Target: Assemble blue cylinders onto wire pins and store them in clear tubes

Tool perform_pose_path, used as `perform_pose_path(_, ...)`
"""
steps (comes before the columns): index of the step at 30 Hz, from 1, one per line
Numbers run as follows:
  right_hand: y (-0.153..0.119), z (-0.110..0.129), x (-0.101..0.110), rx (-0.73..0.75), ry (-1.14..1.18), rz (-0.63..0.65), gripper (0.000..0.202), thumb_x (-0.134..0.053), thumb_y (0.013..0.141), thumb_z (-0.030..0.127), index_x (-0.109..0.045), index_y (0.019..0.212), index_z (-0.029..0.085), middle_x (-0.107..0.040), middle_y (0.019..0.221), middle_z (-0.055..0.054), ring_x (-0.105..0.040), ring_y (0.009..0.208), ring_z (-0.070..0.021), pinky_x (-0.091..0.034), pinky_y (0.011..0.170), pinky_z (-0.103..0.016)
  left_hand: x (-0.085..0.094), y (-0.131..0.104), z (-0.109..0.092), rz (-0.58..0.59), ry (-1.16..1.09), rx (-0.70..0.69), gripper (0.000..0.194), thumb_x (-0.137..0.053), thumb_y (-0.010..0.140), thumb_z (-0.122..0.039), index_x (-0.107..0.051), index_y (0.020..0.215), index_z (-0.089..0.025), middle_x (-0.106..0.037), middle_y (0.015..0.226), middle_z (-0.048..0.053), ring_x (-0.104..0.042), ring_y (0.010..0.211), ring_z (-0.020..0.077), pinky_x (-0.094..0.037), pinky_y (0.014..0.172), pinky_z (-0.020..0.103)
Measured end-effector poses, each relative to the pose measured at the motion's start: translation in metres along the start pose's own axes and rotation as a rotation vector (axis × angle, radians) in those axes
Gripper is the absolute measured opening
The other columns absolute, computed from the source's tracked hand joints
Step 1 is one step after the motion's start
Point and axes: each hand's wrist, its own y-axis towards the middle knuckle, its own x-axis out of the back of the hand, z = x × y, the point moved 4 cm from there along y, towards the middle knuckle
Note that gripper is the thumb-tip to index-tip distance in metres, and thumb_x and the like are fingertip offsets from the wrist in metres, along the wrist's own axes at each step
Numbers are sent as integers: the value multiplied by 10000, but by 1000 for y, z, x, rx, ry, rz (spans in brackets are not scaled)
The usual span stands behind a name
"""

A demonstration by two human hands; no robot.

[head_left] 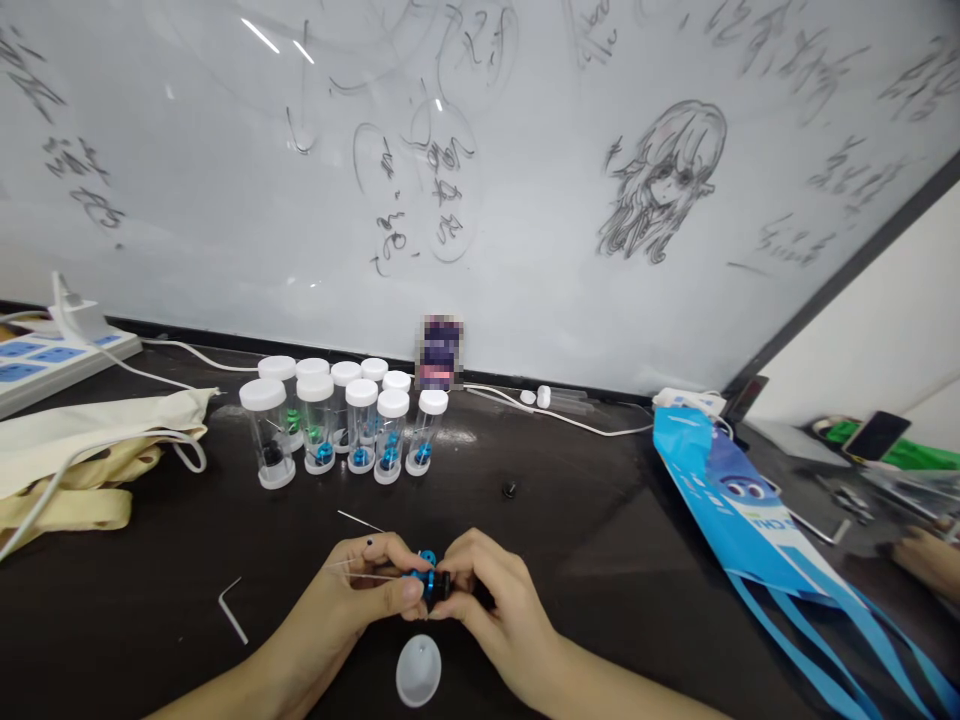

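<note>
A whiteboard with dark handwriting spans the upper frame, a long-haired character drawing at its upper right. At the left edge, a white power strip with blue socket panels lies behind cream cloth crossed by a white cable. A blue tote bag printed with cartoon eyes lies at the right.

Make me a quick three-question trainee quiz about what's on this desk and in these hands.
1. True or false: the left hand and the right hand both hold the blue-and-black piece.
2. Which lies to the left of the left hand? A) the L-shaped rod B) the blue bag
3. Fill in: the clear tubes have ____ caps.

Key: 1. True; 2. A; 3. white
</note>
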Motion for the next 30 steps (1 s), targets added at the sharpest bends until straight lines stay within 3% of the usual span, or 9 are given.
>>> perform_pose_path(3,0,0,0,18,6,-7,106,-603,935,275,-598,872,190,-579,818,-15,-547,721,-144,-425,659,-249,1,0,1,5,-8,-1,150,-843,664,-263,-751,735,-168,-666,593,-15,-585,574,106,-444,625,222)
perform_pose_path(7,1,-2,-2,-45,-18,42,279,-572,950,362,-536,736,187,-560,741,7,-529,668,-129,-402,636,-236,0,-2,1,18,8,19,155,-837,674,-262,-755,769,-172,-682,609,-6,-602,586,118,-449,635,233)
perform_pose_path(13,1,-3,-2,-22,-66,54,449,-351,1016,481,-532,731,184,-532,695,9,-506,636,-130,-368,622,-251,-2,-3,-2,2,-1,13,168,-842,666,-276,-749,755,-169,-653,589,-14,-612,599,129,-460,647,242)
perform_pose_path(21,0,1,0,-26,-7,8,119,-587,941,261,-574,849,188,-554,787,5,-523,687,-130,-406,650,-240,-1,-1,-3,12,-31,-2,134,-829,685,-243,-752,763,-166,-668,641,-9,-598,611,117,-460,652,232)
perform_pose_path(30,0,1,-1,-26,-12,24,122,-586,942,229,-584,828,188,-570,792,4,-539,701,-132,-416,664,-242,-2,-1,-2,14,1,19,134,-825,690,-255,-753,770,-175,-677,639,-8,-603,616,117,-452,659,228)
